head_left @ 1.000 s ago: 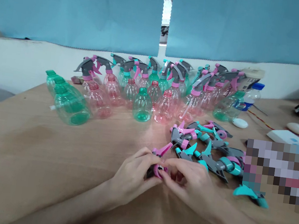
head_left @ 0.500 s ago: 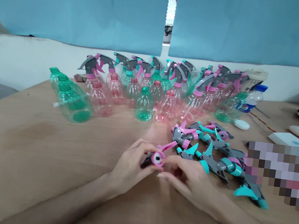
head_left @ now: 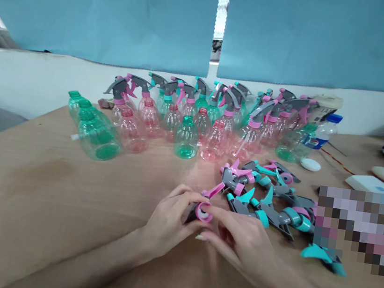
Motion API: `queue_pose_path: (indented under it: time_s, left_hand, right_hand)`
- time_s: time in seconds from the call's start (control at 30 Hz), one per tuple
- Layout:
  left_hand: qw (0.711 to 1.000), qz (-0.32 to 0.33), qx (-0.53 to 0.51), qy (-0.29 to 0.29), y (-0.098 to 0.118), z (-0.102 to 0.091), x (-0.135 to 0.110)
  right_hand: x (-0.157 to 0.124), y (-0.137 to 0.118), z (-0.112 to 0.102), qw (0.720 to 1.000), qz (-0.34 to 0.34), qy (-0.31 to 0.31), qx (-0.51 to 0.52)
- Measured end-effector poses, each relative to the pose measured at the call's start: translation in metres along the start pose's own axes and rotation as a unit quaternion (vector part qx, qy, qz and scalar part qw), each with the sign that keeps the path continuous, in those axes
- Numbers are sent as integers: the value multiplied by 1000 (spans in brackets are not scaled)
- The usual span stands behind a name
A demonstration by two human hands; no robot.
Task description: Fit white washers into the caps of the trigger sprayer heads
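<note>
My left hand (head_left: 167, 216) is closed around a grey and pink spray head (head_left: 212, 190), whose pink collar faces me with its mouth turned up. A white disc shows inside the collar. The index finger of my right hand (head_left: 241, 235) reaches over the rim and presses at this disc. Its thumb is stretched out below, apart from the collar, and the remaining fingers are curled and partly hidden. Just beyond my right hand lies a pile of loose spray heads (head_left: 276, 215), grey with pink or turquoise parts.
Behind my hands stand rows of pink and green bottles, some with spray heads, others bare-necked like the green bottle (head_left: 186, 138). Another green bottle (head_left: 99, 134) leans at the left. At the right are a blue-capped bottle (head_left: 324, 132), a white oval object (head_left: 310, 165) and a white box (head_left: 370, 183).
My right index finger has moved onto the collar's mouth and now covers part of the white disc. My left hand keeps its hold. The whole view has shifted slightly downward.
</note>
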State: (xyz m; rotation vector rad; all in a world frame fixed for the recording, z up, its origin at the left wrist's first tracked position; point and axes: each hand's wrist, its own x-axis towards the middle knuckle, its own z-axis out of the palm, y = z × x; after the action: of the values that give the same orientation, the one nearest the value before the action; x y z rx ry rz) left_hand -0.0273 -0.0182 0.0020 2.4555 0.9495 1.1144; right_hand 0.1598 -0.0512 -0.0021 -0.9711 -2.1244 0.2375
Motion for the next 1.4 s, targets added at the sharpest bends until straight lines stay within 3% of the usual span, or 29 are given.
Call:
queue_pose_path:
  time_s: [0.1,0.5,0.83,1.0,1.17,1.23,1.3,1.4]
  left_hand:
    - [1000,24,-3,-3,0,1,-1]
    - [999,-39,20,25,-12,-9,7]
    - [989,-140,51,19,-17,-8,7]
    - [974,-206,57,75,-19,-24,18]
    - [960,-122,178,178,-39,-59,17]
    - [960,-117,199,160,-48,-71,8]
    - [964,-118,236,37,-54,-78,-5]
    - [962,-129,236,-40,-54,-79,-24]
  right_hand:
    - [1,0,-2,1000,14,7,-24]
    - [-3,8,3,995,49,-78,27]
    - [-6,7,5,990,84,-100,45]
    - [-10,10,8,991,82,-100,43]
    - [-9,9,9,993,67,-97,32]
    - [-8,9,9,992,70,-99,29]
    - [-6,8,9,991,77,-104,27]
    - [-5,5,9,989,88,-113,27]
